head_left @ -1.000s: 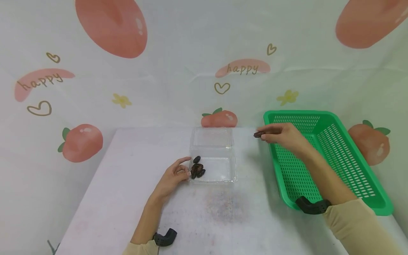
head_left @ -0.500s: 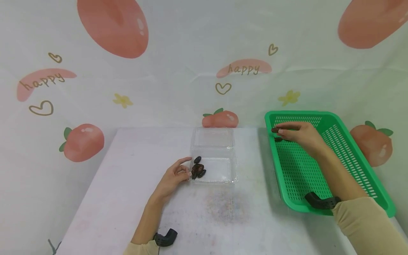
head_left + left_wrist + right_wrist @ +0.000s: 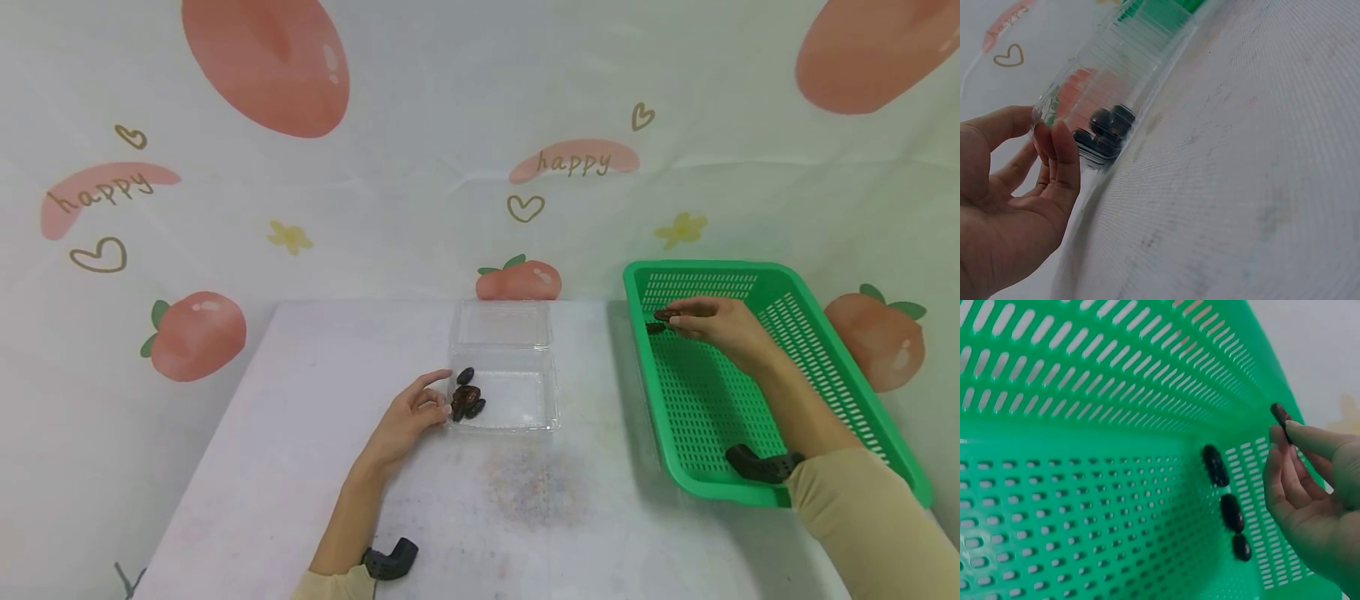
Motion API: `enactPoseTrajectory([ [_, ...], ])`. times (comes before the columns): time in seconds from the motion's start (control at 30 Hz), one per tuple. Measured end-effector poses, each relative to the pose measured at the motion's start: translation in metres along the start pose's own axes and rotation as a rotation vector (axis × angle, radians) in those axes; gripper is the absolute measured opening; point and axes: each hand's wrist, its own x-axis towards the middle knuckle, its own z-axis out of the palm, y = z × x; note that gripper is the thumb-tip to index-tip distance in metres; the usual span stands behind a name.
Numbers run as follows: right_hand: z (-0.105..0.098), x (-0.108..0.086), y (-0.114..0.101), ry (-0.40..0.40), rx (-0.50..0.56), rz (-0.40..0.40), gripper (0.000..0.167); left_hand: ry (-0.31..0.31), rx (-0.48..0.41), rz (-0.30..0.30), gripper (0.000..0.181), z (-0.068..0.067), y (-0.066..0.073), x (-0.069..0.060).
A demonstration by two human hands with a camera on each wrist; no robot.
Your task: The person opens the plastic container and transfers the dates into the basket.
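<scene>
My left hand (image 3: 405, 421) pinches the left rim of a clear plastic clamshell box (image 3: 517, 400), its lid (image 3: 501, 325) folded back. Several dark dates (image 3: 467, 395) lie bunched at the box's left end, and the left wrist view shows these dates (image 3: 1107, 128) through the clear wall. Over the far left corner of the green basket (image 3: 780, 267), my right hand (image 3: 727, 329) holds a date (image 3: 1280, 415) between thumb and fingertips. Below that hand, 3 dates (image 3: 1232, 512) rest in a row on the basket floor in the right wrist view.
Slotted walls of the basket (image 3: 1085, 375) rise around my right hand. A white tabletop (image 3: 315, 358) stretches left and front of the box. Behind stands a printed cloth backdrop (image 3: 420, 200) with fruit pictures.
My right hand has carried its date rightward from outside the basket's left rim to over the far corner, then dipped slightly. My left hand and the box have stayed put.
</scene>
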Motion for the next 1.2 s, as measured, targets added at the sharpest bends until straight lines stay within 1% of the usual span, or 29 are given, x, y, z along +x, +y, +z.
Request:
enactPoseTrajectory([
  [0.07,-0.002,0.001,0.003,0.003,-0.017,0.016,0.052,-0.002,-0.001,0.001,0.06,0.0,0.001,0.0],
  [0.17,-0.004,0.003,0.008,-0.004,-0.041,0.02,0.052,-0.003,0.0,-0.001,0.06,0.001,0.002,0.0],
  [0.33,-0.007,0.008,0.015,-0.039,-0.094,0.019,0.053,-0.002,-0.001,-0.008,0.061,0.001,0.001,0.001],
  [0.47,-0.008,0.013,0.022,-0.06,-0.111,0.041,0.052,0.001,0.01,-0.007,0.061,0.0,0.0,0.002],
  [0.63,-0.005,0.016,0.03,-0.06,-0.211,0.092,0.051,0.003,0.023,-0.006,0.06,0.0,0.0,0.0],
  [0.77,-0.001,0.017,0.035,-0.064,-0.266,0.101,0.052,0.006,0.021,-0.009,0.06,0.0,0.0,-0.001],
  [0.97,0.002,0.019,0.04,-0.08,-0.254,0.107,0.049,-0.002,0.025,0.002,0.059,0.001,0.0,-0.001],
  [1.2,0.002,0.018,0.04,-0.084,-0.282,0.111,0.05,0.006,0.012,-0.005,0.059,0.001,0.0,0.001],
])
